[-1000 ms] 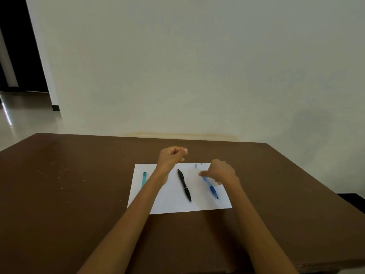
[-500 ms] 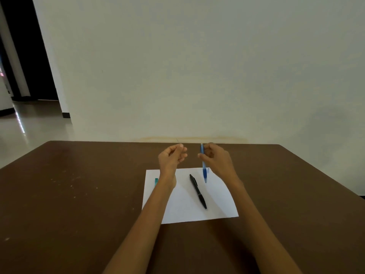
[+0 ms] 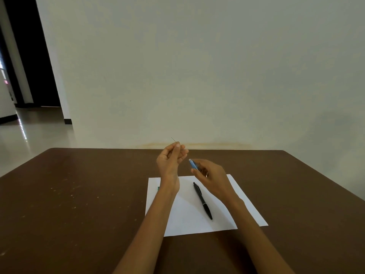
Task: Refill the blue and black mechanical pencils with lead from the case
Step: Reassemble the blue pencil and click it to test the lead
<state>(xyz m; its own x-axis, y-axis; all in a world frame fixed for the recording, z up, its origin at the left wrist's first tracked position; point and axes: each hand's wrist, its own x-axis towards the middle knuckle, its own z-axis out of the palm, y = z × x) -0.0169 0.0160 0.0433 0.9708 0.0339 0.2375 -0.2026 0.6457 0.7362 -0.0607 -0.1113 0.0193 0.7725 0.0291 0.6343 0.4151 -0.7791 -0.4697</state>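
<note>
A white sheet of paper (image 3: 189,220) lies on the brown table (image 3: 79,194), and everything here is placed against that sheet. Above its far edge, lifted clear of the paper, the left hand (image 3: 171,161) has its grip closed in a pinch of thumb and forefinger on a thin lead (image 3: 173,139); the lead pokes up and to the left out of the fingertips, the rest of it hidden in the pinch. Just right of that hand, also above the sheet's far edge, the right hand (image 3: 212,175) has its grip curled round the blue pencil (image 3: 193,164). Only the pencil's upper end shows past the fingers, pointing up and left toward the left hand, near it but not touching; the lower barrel is hidden in the hand. The black pencil (image 3: 203,201) lies flat on the middle of the sheet, aslant, its tip toward the near edge, apart from both hands. At the sheet's left edge a sliver of the teal lead case (image 3: 158,188) shows beside the left wrist, mostly hidden by it.
</note>
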